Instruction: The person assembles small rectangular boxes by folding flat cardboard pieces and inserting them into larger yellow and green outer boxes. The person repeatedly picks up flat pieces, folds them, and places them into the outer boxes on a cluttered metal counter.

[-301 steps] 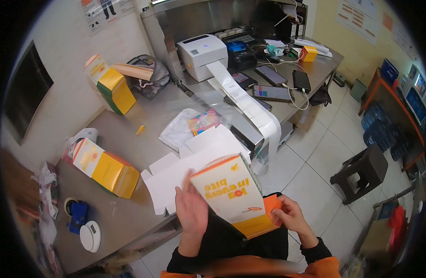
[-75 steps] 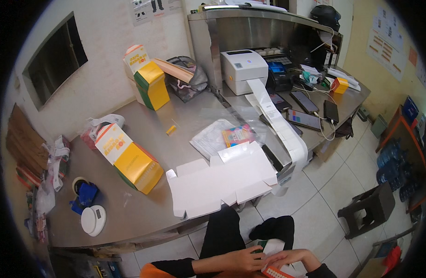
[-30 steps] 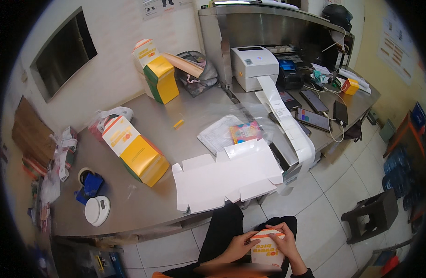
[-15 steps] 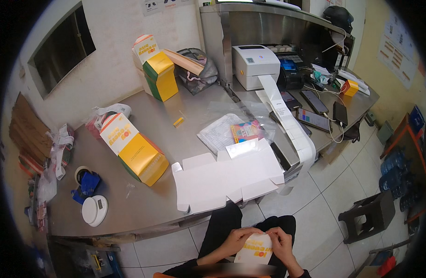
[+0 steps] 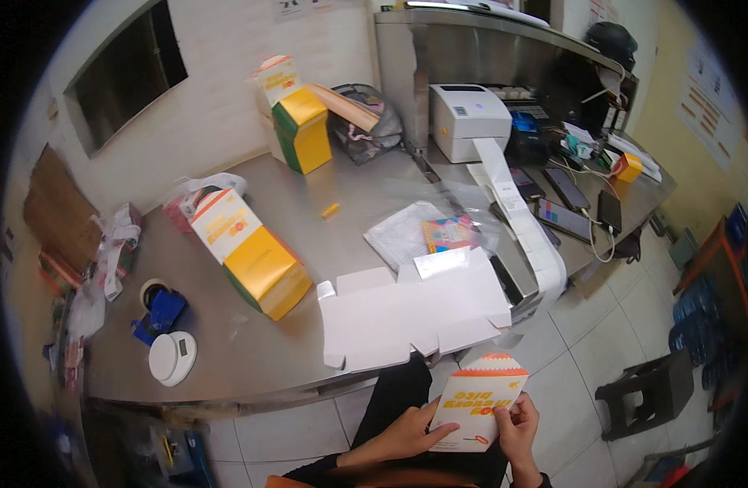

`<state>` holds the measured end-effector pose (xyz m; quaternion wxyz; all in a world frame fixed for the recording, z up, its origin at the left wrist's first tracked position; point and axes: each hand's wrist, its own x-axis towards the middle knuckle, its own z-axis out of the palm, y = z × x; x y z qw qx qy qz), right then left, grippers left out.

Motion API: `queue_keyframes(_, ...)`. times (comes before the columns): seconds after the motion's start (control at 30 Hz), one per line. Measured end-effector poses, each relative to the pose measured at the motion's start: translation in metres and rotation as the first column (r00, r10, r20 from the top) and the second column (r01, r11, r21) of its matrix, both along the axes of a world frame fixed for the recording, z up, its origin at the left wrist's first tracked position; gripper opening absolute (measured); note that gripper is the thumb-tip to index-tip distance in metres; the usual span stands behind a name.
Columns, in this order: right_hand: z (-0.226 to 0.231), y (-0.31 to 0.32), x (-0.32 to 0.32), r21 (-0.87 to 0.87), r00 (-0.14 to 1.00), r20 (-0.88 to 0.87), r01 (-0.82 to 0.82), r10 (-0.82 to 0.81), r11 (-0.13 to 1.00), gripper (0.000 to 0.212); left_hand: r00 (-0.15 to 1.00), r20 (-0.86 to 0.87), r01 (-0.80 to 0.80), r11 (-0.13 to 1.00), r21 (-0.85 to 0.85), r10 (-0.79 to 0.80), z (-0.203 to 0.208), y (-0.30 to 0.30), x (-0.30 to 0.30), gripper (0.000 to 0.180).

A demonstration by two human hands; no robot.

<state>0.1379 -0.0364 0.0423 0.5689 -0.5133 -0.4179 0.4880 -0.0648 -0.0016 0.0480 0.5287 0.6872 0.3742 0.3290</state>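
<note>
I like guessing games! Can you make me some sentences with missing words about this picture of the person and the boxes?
1. Both hands, the left hand and the right hand, hold one flat ____ carton.
2. The white printer feeds out a long strip of ____.
3. The stack of flat white cartons lies on the metal ____.

Missing words: white-and-orange; paper labels; table

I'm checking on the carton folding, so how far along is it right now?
Done: folded yellow cartons lie on the steel table, more stand by the wall. In hand: left hand and right hand hold one printed carton. Left: the flat white blanks are unfolded.
</note>
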Motion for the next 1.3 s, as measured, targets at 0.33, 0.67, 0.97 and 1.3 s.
queue_keyframes(0.33,0.077,0.11,-0.072,0.198,0.779,-0.031,-0.609,0.626,0.768,0.01,0.9,0.157,-0.435,0.854,0.286,0.406,0.07,0.005,-0.071,0.059)
queue_keyframes(0.67,0.144,0.288,-0.309,0.413,0.751,0.5,-0.644,0.431,0.644,0.028,0.422,0.271,-0.874,0.309,0.375,0.865,0.129,0.118,-0.22,0.035)
queue_keyframes(0.97,0.1,0.322,-0.357,0.286,0.616,0.779,-0.521,0.122,0.804,0.042,0.211,0.008,-0.918,0.195,0.347,0.978,0.054,0.179,-0.267,0.046)
queue_keyframes(1.3,0.107,0.313,-0.37,0.027,0.155,0.947,-0.912,0.281,0.409,0.038,0.2,0.072,-0.939,0.171,0.297,0.977,0.022,0.187,-0.287,0.072)
